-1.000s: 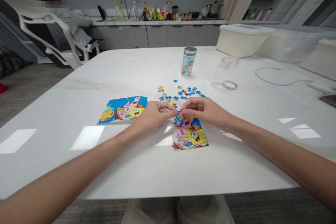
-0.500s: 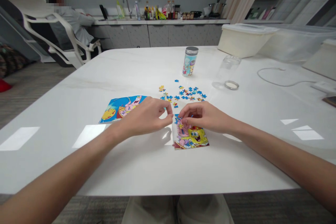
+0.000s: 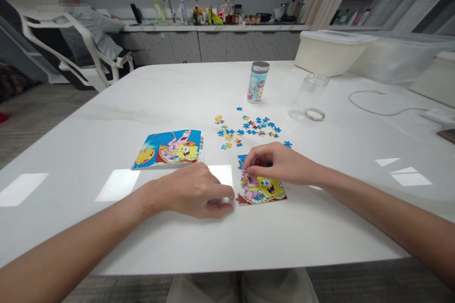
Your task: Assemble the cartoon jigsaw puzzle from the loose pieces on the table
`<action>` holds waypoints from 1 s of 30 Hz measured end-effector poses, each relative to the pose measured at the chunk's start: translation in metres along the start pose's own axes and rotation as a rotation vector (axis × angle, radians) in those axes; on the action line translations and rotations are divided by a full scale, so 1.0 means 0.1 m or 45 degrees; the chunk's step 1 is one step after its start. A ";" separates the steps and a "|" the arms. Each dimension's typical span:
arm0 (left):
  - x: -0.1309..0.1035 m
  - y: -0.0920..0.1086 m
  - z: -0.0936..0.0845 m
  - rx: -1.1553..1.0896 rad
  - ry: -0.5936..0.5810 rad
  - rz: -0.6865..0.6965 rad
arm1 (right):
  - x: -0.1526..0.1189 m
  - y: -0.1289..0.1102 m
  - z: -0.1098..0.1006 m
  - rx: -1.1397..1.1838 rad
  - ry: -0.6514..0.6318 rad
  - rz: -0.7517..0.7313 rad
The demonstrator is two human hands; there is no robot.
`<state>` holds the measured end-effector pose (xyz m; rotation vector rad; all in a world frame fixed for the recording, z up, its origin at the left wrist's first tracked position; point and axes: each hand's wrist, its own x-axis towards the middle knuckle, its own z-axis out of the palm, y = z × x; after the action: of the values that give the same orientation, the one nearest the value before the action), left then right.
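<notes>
A partly assembled puzzle (image 3: 261, 189) with a yellow face and pink figure lies near the table's front. At its lower left edge is my left hand (image 3: 201, 191), fingers apart and bent, holding nothing visible. My right hand (image 3: 277, 163) rests over the puzzle's upper part, fingertips pinched at its upper left; whatever they grip is too small or hidden to name. Several loose blue and yellow pieces (image 3: 251, 131) are scattered behind it. The picture card (image 3: 170, 147) lies to the left, behind my left hand.
Beyond the pieces stands a cartoon-printed jar (image 3: 258, 83). To its right are a clear jar (image 3: 311, 92), a ring lid (image 3: 314, 114) and a white cable (image 3: 377, 112). Storage boxes (image 3: 330, 54) line the back right. A person (image 3: 88, 28) sits at the far left.
My left hand has moved down toward the puzzle's lower left edge, uncovering the card. My right hand has shifted slightly down and right, and a blue piece now shows behind it.
</notes>
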<state>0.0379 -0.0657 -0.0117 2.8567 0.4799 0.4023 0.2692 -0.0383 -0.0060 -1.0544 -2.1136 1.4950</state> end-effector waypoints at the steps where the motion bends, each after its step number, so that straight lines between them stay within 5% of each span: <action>1: -0.01 0.00 0.00 0.025 -0.017 0.013 | 0.00 0.00 0.00 0.003 0.003 -0.004; 30: 0.01 0.02 -0.02 0.069 -0.139 0.014 | -0.01 -0.06 0.16 -0.417 0.054 -0.168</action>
<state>0.0388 -0.0667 -0.0090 2.9157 0.4612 0.2366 0.2577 -0.0505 -0.0062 -1.0176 -2.3999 1.0805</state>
